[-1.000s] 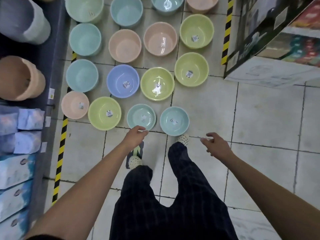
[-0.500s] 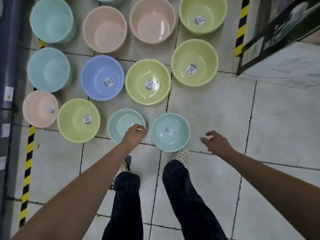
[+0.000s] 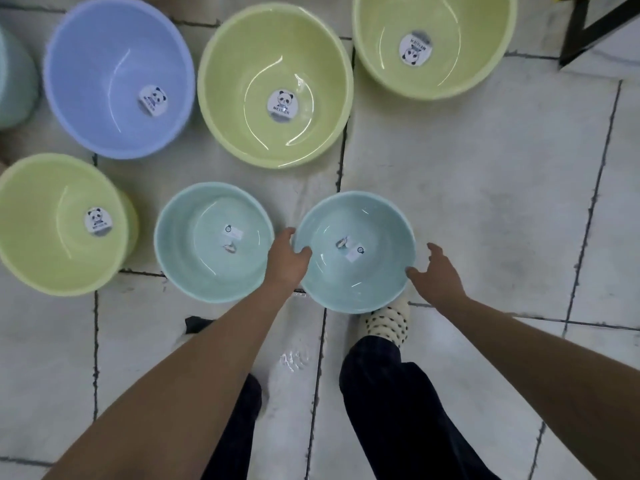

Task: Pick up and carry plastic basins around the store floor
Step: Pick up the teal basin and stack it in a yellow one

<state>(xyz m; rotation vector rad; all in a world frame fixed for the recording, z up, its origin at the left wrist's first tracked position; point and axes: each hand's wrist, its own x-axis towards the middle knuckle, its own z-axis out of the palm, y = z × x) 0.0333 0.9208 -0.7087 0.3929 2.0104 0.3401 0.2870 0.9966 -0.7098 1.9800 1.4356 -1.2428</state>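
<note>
Left hand: our left hand pinches the left rim of the teal basin, thumb hooked inside, fingers on the outer wall.
Right hand: our right hand sits at the opposite rim, fingers spread and loosely curved, thumb tip touching the edge, gripping nothing.
Teal basin: it stands upright on the tiled floor between our hands, its near edge over our spotted shoe.
Neighbour: a second teal basin lies just beside it on the left; we cannot tell whether the rims touch.
Further out: three green basins and a lilac basin, well apart from our hands.
</note>
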